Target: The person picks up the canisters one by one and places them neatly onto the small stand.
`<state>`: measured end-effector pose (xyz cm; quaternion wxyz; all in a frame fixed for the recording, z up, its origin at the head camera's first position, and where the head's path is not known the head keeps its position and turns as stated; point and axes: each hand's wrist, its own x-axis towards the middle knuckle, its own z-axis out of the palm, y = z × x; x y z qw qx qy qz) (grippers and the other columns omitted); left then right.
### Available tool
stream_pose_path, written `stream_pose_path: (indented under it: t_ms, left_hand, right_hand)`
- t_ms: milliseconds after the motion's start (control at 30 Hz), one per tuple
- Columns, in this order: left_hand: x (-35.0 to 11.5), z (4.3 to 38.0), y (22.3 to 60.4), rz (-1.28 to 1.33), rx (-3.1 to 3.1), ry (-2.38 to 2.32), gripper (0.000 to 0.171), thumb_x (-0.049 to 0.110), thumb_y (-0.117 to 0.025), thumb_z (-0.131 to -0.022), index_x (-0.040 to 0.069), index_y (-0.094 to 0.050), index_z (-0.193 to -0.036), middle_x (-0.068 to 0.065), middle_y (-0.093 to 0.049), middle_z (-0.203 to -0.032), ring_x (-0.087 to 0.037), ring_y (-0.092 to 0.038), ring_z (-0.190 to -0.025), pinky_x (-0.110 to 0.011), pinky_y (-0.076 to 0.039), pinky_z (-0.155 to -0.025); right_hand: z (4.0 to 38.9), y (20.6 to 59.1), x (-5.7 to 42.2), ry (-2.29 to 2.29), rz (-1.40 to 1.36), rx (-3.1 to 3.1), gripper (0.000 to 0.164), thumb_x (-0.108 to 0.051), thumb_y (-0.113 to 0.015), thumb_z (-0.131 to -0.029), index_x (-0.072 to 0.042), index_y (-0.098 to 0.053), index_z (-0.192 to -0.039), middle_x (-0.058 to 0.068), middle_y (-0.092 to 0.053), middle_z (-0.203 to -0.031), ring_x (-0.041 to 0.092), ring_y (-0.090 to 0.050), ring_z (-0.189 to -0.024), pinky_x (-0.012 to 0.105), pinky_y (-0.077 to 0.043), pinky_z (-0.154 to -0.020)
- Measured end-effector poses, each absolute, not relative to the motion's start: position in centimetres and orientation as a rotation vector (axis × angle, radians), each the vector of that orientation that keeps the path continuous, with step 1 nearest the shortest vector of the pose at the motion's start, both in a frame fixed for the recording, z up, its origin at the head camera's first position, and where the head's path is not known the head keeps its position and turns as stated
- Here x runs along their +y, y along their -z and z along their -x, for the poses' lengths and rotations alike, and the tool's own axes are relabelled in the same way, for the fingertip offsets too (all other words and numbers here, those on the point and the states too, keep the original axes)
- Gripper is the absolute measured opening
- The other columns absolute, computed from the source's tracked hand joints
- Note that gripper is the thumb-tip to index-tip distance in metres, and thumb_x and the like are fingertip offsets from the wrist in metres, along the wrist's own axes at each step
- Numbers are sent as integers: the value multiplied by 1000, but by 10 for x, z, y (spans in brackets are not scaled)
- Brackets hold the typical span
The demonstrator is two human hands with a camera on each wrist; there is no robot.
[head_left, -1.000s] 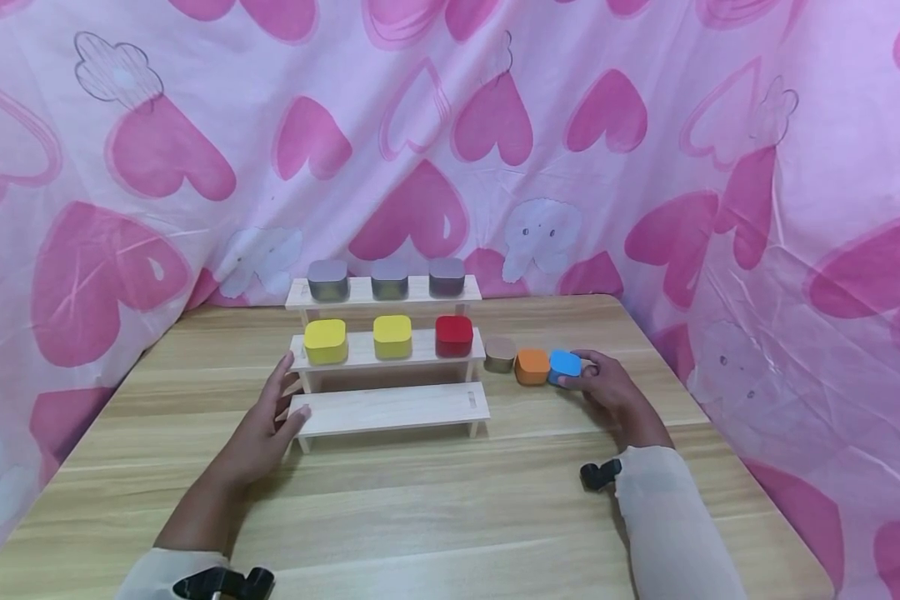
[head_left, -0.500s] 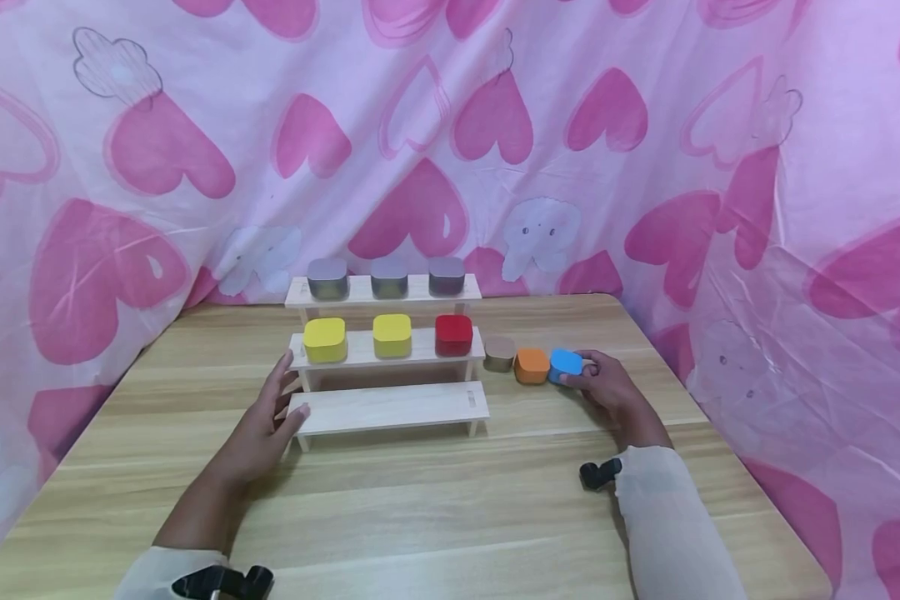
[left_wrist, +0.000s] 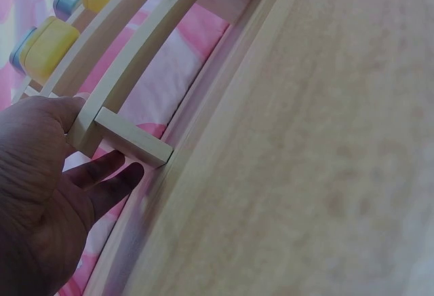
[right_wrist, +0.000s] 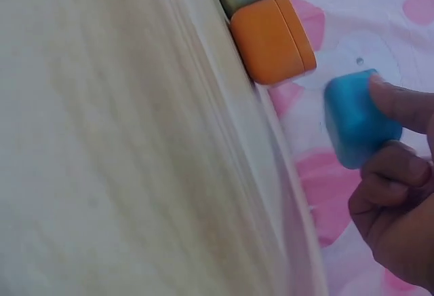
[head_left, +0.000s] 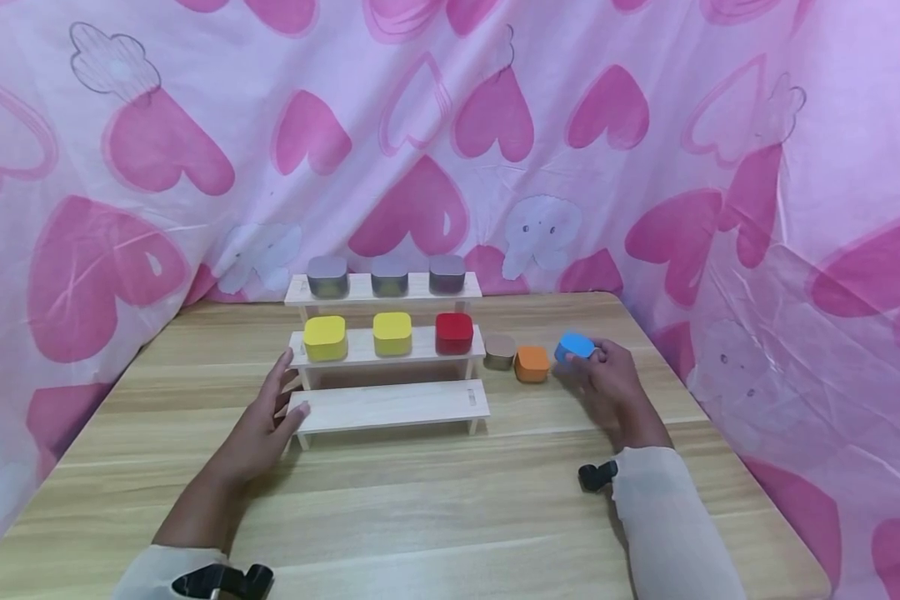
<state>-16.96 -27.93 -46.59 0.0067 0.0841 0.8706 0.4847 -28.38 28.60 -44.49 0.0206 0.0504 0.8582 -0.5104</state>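
In the head view, my right hand [head_left: 611, 379] pinches a small blue lidded tin [head_left: 574, 347] between thumb and fingers, tilted and raised beside an orange tin [head_left: 532, 364]. The right wrist view shows the blue tin [right_wrist: 359, 116] apart from the orange tin [right_wrist: 271, 41]. My left hand [head_left: 258, 429] rests against the left end of a three-step wooden stand [head_left: 390, 408], fingers extended. Its thumb lies on the bottom step's end, and the index fingertip reaches the middle step. Two yellow tins [head_left: 325, 338] and a red tin [head_left: 453, 333] sit on the middle step.
Three grey tins [head_left: 389, 277] stand on the top step. A brownish tin [head_left: 499, 352] sits on the wooden table [head_left: 435, 525], between the stand and the orange tin. Behind the table hangs a pink heart-patterned cloth [head_left: 450, 125].
My right hand has lifted the blue tin off the table and drawn it rightward, away from the orange tin. The left hand and the stand have kept their places.
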Motion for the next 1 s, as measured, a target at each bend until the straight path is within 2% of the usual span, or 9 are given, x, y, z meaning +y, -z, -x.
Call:
stream_pose_path:
  t_ms: [33,67,167,333,567,700,800,900,1000]
  left_hand:
    - [-279,169,466,-262,2721,-1520,94,28,-57,-115,54,13,-170,-28,-22,-179,-61,-30,-160,-78,-33,-122]
    - [-279,169,466,-259,2719,-1521,94,27,-57,-115,54,14,-170,-28,-22,-179,-62,-29,-160,-78,-33,-122]
    - [-280,169,467,-253,2715,-1523,94,27,-57,-115,54,14,-170,-28,-21,-179,-62,-29,-160,-78,-32,-123]
    - [-280,169,467,-264,2722,-1520,94,25,-58,-115,50,13,-172,-29,-22,-179,-62,-30,-159,-78,-33,-122]
    - [-279,168,465,-279,2724,-1533,96,23,-59,-114,47,12,-173,-30,-23,-178,-63,-32,-158,-78,-35,-121]
    - [-279,169,464,-289,2728,-1536,96,22,-60,-114,48,12,-173,-30,-24,-178,-63,-32,-158,-78,-35,-121]
    - [-279,170,465,-289,2726,-1536,96,23,-60,-114,50,12,-172,-29,-24,-178,-62,-32,-159,-78,-34,-121]
    - [-278,171,465,-283,2723,-1536,96,24,-59,-114,51,12,-172,-28,-24,-178,-62,-31,-159,-78,-34,-122]
    - [-278,171,465,-276,2724,-1530,96,24,-59,-114,51,13,-172,-29,-23,-178,-63,-31,-159,-78,-33,-122]
  right_hand:
    - [283,443,284,1610,-162,2669,71,-41,-72,-106,-4,-48,-161,21,-55,-158,34,-54,-137,47,-54,-116]
    - [282,441,282,1640,-164,2677,71,-41,-73,-106,-3,-48,-161,20,-55,-156,32,-55,-134,43,-57,-111]
    - [279,435,274,1702,-184,2713,69,-41,-75,-104,-5,-52,-158,15,-57,-146,24,-54,-120,26,-56,-89]
    - [274,426,260,1814,-193,2715,59,-38,-79,-102,-3,-58,-145,11,-57,-127,20,-52,-103,22,-48,-71]
    - [268,415,238,1892,-132,2645,68,-37,-82,-100,-9,-57,-156,6,-59,-132,21,-55,-109,22,-54,-74]
    - [261,409,228,1927,-50,2628,65,-35,-84,-98,-10,-60,-152,-1,-59,-103,15,-54,-87,22,-51,-66]
    - [255,404,221,1961,36,2604,62,-32,-85,-98,-9,-62,-151,-4,-53,-88,10,-49,-71,21,-47,-61]
    - [249,399,212,1970,106,2584,63,-32,-84,-99,-10,-61,-153,-4,-62,-99,8,-48,-67,20,-47,-60]
    - [244,395,203,1958,145,2566,64,-33,-84,-99,-11,-61,-154,4,-67,-118,13,-53,-73,19,-50,-62]
